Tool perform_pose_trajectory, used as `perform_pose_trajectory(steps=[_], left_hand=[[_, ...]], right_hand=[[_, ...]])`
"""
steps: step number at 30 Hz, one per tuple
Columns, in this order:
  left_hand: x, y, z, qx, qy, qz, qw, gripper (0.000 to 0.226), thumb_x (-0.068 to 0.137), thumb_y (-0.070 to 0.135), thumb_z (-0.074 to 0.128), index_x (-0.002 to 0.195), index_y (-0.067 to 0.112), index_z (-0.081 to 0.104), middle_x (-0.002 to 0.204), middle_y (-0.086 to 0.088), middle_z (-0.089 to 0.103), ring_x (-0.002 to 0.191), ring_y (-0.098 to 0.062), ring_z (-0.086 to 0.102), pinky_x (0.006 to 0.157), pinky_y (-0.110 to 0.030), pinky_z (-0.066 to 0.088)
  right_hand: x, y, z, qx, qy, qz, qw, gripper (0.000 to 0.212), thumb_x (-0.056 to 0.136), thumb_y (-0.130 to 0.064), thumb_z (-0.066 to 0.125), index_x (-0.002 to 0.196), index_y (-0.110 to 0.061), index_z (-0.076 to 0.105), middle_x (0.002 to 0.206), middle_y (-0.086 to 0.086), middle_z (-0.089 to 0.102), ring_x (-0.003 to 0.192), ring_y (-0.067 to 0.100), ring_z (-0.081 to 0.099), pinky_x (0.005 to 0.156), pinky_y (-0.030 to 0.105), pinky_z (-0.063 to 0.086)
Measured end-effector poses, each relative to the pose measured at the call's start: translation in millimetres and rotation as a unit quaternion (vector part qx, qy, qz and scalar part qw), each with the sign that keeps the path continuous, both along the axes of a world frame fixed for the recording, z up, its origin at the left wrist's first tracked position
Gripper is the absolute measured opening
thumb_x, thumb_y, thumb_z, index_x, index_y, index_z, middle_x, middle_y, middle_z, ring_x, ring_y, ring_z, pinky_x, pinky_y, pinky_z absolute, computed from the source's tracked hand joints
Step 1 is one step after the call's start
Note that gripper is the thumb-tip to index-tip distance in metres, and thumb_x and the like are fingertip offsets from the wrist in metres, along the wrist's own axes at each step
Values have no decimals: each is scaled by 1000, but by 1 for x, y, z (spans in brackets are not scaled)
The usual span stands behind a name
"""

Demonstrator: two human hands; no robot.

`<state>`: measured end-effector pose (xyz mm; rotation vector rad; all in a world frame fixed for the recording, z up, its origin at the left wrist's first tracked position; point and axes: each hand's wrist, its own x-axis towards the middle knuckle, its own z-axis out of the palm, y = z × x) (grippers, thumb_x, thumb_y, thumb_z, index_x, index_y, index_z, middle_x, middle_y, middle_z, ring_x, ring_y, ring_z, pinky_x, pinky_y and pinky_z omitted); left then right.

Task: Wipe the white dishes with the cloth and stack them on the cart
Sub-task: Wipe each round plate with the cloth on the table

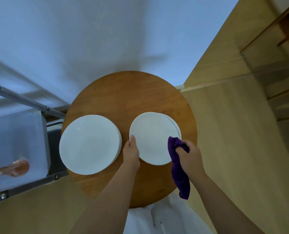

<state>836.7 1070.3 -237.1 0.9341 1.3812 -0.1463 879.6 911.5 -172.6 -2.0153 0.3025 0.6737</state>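
Your left hand (pixel 131 152) pinches the rim of the top white round ceramic plate (pixel 153 138) at its eight o'clock edge, thumb on top. Your right hand (pixel 189 155) is bunched round the purple cloth (pixel 178 168), whose tip touches the plate at four o'clock. That plate tops a small stack on the round wooden table (pixel 123 95). A larger white plate stack (pixel 89 144) sits at nine o'clock; the metal cart (pixel 32 105) lies beyond. Wiping looks about to start: next, sweep the cloth across while steadying the rim.
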Motion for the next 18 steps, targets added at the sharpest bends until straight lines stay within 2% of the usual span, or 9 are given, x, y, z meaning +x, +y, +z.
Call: perform_pose_trajectory(steps=[2,4,6,9,11,13,14,16,18], left_hand=[[-7,6,5,-5,-27,5,1000,43,98,51,40,128,23,54,127,-2,60,111,-22,55,97,-49,49],[-14,10,13,-10,-73,16,997,41,97,52,44,127,27,56,124,-2,63,110,-25,60,88,-51,54],[-20,11,28,-49,-111,57,991,47,95,54,47,130,25,55,121,0,64,103,-22,63,76,-43,59],[-29,13,53,-78,-156,89,981,62,76,66,55,122,24,60,110,-5,70,92,-23,68,67,-41,57],[-34,14,67,-61,-177,78,979,65,68,69,56,119,29,62,110,-3,71,98,-25,69,73,-45,57],[-40,16,83,-57,-173,63,981,63,81,69,45,127,26,56,118,-3,66,107,-22,62,92,-51,52],[-43,17,90,-49,-169,60,982,56,88,66,39,123,26,57,113,-4,67,105,-24,61,94,-53,50],[-51,17,106,-24,-164,66,984,41,93,60,37,112,32,60,104,-6,70,100,-29,65,87,-53,54],[-62,16,121,-27,-191,74,978,46,94,59,37,122,28,56,118,-9,66,111,-32,61,94,-55,50]], right_hand=[[0,0,10,44,28,-61,997,16,88,-10,53,84,-24,60,76,1,63,76,22,61,61,28,47],[0,1,22,77,54,-111,989,13,88,-15,55,86,-27,61,80,2,65,78,21,63,63,31,49],[-2,2,35,113,69,-131,983,9,87,-24,60,93,-31,59,88,-1,66,82,19,64,64,32,51],[-13,7,55,181,91,-85,976,43,80,-30,70,118,-34,50,102,-4,64,93,20,63,72,36,56],[-27,20,64,140,59,-9,988,68,79,-26,73,134,-33,34,119,-7,54,108,18,55,78,33,55],[-42,39,65,31,-12,50,998,83,82,-23,70,145,-29,16,139,-6,37,125,19,41,92,34,49],[-48,49,66,-15,-49,62,997,84,86,-23,66,148,-26,10,146,-3,28,133,20,33,101,37,43],[-57,67,66,-70,-110,66,989,77,91,-23,58,149,-22,7,154,1,17,141,22,20,111,40,30],[-62,78,67,-93,-160,69,980,70,94,-23,53,149,-18,10,156,5,15,142,23,15,114,40,22]])
